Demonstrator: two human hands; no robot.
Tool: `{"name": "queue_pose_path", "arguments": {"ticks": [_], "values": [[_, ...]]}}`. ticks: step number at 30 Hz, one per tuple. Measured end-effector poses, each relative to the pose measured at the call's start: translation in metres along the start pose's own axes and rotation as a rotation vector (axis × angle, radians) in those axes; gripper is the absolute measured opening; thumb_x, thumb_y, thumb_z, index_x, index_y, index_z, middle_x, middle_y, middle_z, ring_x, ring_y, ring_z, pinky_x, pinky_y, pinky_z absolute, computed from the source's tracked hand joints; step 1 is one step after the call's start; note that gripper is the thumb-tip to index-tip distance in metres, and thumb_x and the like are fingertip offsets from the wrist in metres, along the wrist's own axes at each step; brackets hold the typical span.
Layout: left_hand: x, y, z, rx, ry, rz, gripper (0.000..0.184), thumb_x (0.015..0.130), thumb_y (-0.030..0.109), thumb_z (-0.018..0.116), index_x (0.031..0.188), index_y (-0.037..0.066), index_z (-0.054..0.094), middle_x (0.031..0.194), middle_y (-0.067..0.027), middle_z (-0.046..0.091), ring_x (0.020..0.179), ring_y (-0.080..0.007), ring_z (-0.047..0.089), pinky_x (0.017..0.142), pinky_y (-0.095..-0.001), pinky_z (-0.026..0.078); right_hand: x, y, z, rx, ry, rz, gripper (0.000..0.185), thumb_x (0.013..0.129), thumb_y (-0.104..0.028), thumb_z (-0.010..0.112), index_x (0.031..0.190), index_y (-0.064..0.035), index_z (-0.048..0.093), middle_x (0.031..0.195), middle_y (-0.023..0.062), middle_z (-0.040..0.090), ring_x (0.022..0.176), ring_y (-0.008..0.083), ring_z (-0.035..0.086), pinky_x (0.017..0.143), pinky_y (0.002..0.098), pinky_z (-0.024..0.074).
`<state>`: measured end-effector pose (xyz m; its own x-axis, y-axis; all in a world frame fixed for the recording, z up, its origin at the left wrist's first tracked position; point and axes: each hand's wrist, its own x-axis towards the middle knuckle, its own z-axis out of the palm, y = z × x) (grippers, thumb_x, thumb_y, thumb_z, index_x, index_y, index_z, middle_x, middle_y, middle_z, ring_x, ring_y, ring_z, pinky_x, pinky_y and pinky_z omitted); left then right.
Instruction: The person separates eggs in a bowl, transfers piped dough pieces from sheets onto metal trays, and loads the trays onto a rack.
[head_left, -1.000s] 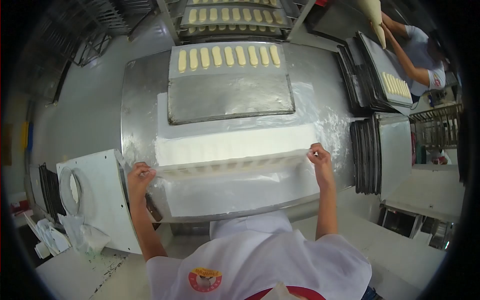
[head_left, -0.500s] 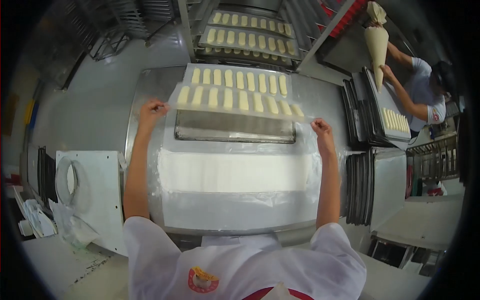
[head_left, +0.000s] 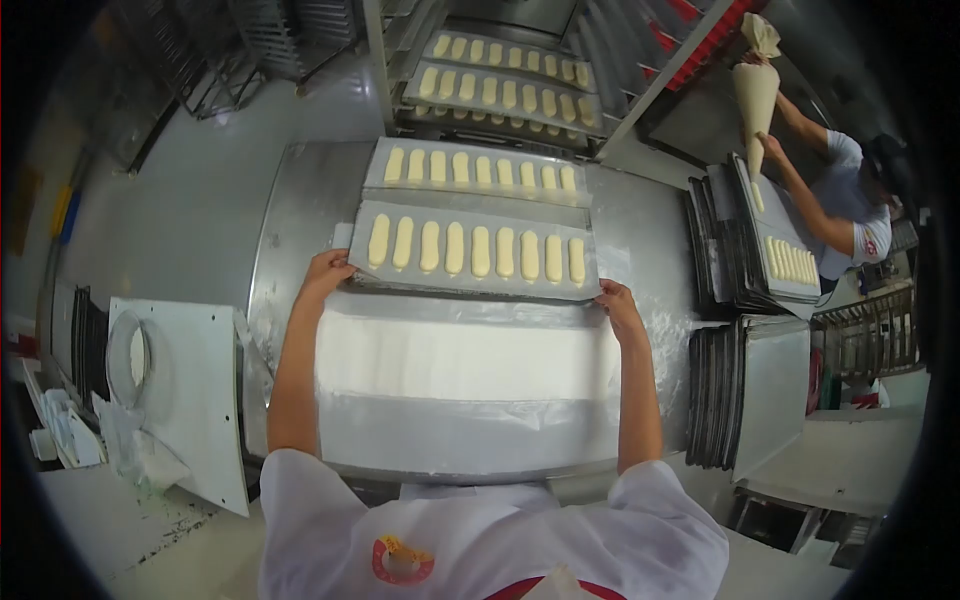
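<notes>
A sheet of baking paper (head_left: 366,225) carries a row of piped batter fingers (head_left: 480,250) and lies over a dark-edged baking tray (head_left: 470,293). At the sheet's near left corner, my left hand (head_left: 328,273) is closed on the paper. My right hand (head_left: 618,300) pinches the near right corner. Whether the fingertips also grip the tray rim is hidden. Just behind lies a second tray (head_left: 480,196) with a similar row of batter fingers. In front of my hands, a band of white powder (head_left: 465,357) covers a pale sheet on the metal table.
A rack (head_left: 510,115) with loaded trays stands beyond the table. At right, a co-worker (head_left: 850,210) holds a piping bag (head_left: 755,95) over trays stacked there. More trays (head_left: 712,395) stand below them. A white board (head_left: 195,390) with a ring is at left.
My hands have come down and nearer to me, laying the paper with its batter fingers onto the tray. At right, the co-worker has piped a strip at the near tray's far end.
</notes>
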<state>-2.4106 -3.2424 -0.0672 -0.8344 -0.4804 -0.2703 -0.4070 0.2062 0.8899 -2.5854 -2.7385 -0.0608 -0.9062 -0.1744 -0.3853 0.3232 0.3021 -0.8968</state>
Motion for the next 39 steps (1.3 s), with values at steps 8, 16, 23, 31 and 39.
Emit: {"name": "queue_pose_path", "arguments": {"ticks": [8,16,23,31,39], "values": [[-0.033,0.06,-0.015,-0.411,-0.116,0.071,0.04,0.078,0.004,0.06,0.116,-0.005,0.055,0.096,-0.0023,0.058,0.089,-0.0107,0.05,0.086,-0.0233,0.037,-0.026,-0.053,-0.029,0.25,-0.048,-0.099,0.041,0.07,0.004,0.045,0.109,0.0016,0.058,0.088,-0.0003,0.059,0.072,0.005,0.046,0.063,0.0195,0.0329],[0.0,0.124,-0.023,-0.538,-0.121,0.186,0.04,0.082,0.006,0.059,0.12,-0.004,0.051,0.103,-0.0034,0.058,0.095,-0.0103,0.052,0.088,-0.0243,0.038,0.006,-0.114,-0.053,0.355,-0.089,-0.305,0.04,0.075,0.001,0.047,0.114,0.0022,0.055,0.089,-0.0005,0.06,0.07,0.0042,0.048,0.062,0.019,0.0339],[0.01,0.156,-0.009,-0.452,-0.226,0.226,0.037,0.082,0.012,0.062,0.116,0.0,0.055,0.096,0.0001,0.059,0.089,-0.0069,0.051,0.083,-0.0214,0.038,0.04,-0.128,-0.054,0.406,-0.026,-0.216,0.041,0.072,0.001,0.046,0.112,0.0023,0.057,0.084,0.0011,0.056,0.07,0.0075,0.045,0.061,0.0199,0.0315],[0.028,0.161,-0.019,-0.378,-0.165,0.168,0.036,0.085,0.016,0.06,0.118,0.001,0.054,0.101,0.0006,0.057,0.092,-0.0067,0.051,0.081,-0.0214,0.039,0.041,-0.111,-0.048,0.411,-0.044,-0.199,0.04,0.077,0.0,0.044,0.116,0.0011,0.055,0.085,-0.0018,0.054,0.073,0.005,0.045,0.064,0.0183,0.0331],[0.128,0.157,0.007,-1.159,-0.388,0.167,0.04,0.095,0.024,0.048,0.124,-0.003,0.041,0.119,-0.0162,0.051,0.112,-0.0274,0.05,0.103,-0.0409,0.04,0.117,-0.14,-0.011,0.59,-0.022,-0.287,0.041,0.09,-0.026,0.056,0.124,-0.0044,0.049,0.106,0.0016,0.056,0.1,0.0114,0.046,0.098,0.0387,0.024]]}}
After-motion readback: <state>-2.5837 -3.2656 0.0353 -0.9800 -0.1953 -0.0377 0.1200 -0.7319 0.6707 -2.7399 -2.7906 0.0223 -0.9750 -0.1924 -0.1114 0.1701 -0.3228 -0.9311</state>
